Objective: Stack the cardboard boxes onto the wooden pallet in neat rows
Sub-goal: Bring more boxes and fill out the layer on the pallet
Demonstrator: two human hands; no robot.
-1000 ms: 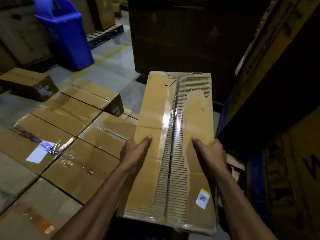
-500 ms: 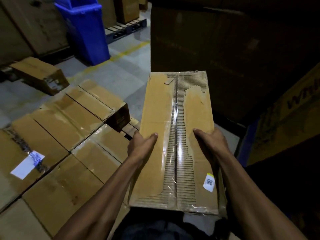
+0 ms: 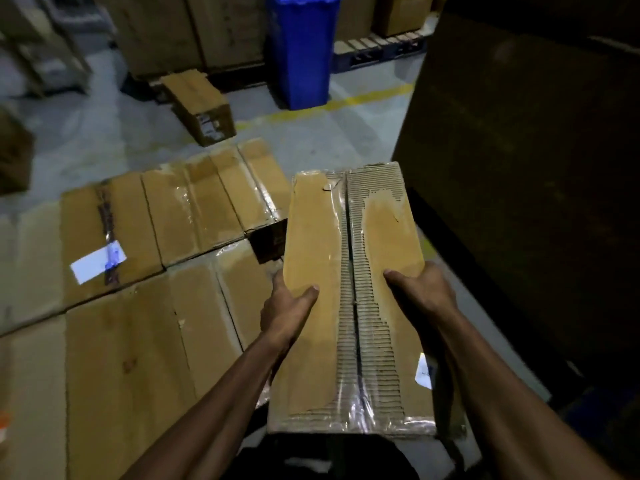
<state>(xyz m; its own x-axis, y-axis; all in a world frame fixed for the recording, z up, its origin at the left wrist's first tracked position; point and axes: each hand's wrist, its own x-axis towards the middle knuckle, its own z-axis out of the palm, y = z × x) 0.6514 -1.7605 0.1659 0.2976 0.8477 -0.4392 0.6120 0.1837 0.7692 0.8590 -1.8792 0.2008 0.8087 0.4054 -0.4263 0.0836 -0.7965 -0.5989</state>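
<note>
The view has swung left since a second ago, so the stacked boxes now lie just left of the fingers. Both the left hand and right hand still clasp the long carton by its sides, thumbs on top, carried above the stack's right edge; setting down looks near.
</note>
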